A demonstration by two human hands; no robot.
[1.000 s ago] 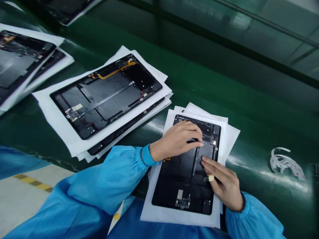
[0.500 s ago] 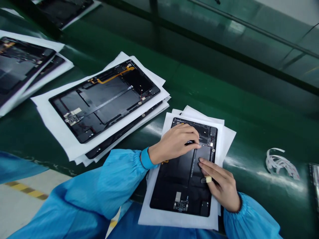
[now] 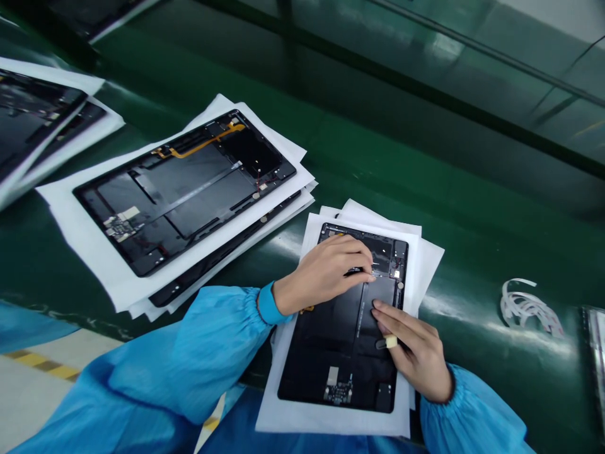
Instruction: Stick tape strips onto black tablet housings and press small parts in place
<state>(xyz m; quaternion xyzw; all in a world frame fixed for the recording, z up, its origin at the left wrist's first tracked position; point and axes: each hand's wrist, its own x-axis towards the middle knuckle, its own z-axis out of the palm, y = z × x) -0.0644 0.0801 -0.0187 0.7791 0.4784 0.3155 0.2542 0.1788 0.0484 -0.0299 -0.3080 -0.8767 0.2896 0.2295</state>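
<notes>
**Hand pose unchanged on tablet shell; prob. steady close work**

Bench [image 3: 435, 195]: shell stack [image 3: 198, 180] L of tablet shell [image 3: 316, 343]. Tablet shell under both hands. L hand [image 3: 326, 271]: fingers bent together, contents n/v. R hand [image 3: 418, 353]: fingers laid on shell, grip unclear. White strips [image 3: 534, 308] R of shell.

At least six open tablet housings [image 3: 307, 353] [image 3: 189, 180] [image 3: 174, 289] [image 3: 23, 126] [image 3: 85, 121] [image 3: 89, 9] are visible, two of them partly covered by others, plus one heap of curled white strips [image 3: 524, 307] and one blue wristband [image 3: 270, 304].
</notes>
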